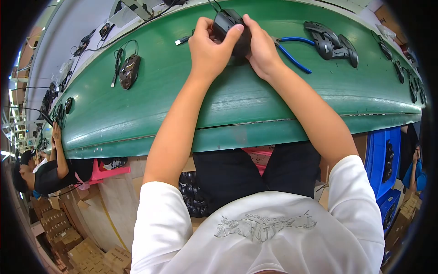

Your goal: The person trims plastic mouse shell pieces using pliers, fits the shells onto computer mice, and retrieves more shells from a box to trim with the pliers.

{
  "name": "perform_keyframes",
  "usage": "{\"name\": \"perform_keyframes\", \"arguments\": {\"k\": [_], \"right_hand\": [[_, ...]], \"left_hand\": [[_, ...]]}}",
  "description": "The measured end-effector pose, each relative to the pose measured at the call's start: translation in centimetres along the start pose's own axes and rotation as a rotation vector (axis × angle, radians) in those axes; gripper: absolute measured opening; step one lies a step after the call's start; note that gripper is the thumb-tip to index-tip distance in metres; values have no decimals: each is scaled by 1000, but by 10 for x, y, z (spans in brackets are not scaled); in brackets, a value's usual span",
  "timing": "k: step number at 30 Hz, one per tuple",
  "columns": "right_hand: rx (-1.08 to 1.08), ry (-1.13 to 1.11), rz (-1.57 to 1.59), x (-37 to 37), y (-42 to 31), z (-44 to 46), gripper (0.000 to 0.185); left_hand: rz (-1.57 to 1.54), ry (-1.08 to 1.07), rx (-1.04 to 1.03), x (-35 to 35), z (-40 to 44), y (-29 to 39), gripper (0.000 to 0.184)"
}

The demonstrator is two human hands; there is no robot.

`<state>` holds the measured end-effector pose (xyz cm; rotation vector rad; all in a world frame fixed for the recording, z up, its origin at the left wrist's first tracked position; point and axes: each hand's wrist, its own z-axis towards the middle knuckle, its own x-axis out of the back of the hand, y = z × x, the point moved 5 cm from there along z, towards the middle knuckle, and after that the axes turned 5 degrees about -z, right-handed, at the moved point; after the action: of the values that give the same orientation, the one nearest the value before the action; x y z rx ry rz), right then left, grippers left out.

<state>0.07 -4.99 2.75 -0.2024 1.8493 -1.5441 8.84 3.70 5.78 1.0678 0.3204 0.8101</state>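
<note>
Both your hands, left hand (207, 52) and right hand (265, 54), grip a black mouse (225, 22) at the frame's top centre. It seems mid-handling, not yet set down; how much work remains is unclear.

Surface (159, 91): smooth green sheet, semi-gloss. Computer mouse (129, 71) at ten o'clock: glossy dark plastic; pliers (294, 54) at one o'clock: blue handles with a smooth plastic look. Shirt (273, 228) at six o'clock: white cloth, matt.
</note>
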Motion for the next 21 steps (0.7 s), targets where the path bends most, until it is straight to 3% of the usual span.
{"name": "perform_keyframes", "arguments": {"k": [5,10,15,19,21], "right_hand": [[-71,154,122,-5,-6,-1,41],[-213,51,402,-10,-8,8,23],[-202,146,218,-10,-22,-2,25],[-57,122,-386,-1,-27,3,41],[-21,97,-395,-5,-19,7,42]], "left_hand": [[136,-133,-164,-4,-6,12,31],[-185,-171,-157,0,-4,-9,35],[-226,-153,-202,3,-2,-8,37],[-130,111,-158,25,8,-17,41],[-146,108,-93,34,14,-23,41]]}}
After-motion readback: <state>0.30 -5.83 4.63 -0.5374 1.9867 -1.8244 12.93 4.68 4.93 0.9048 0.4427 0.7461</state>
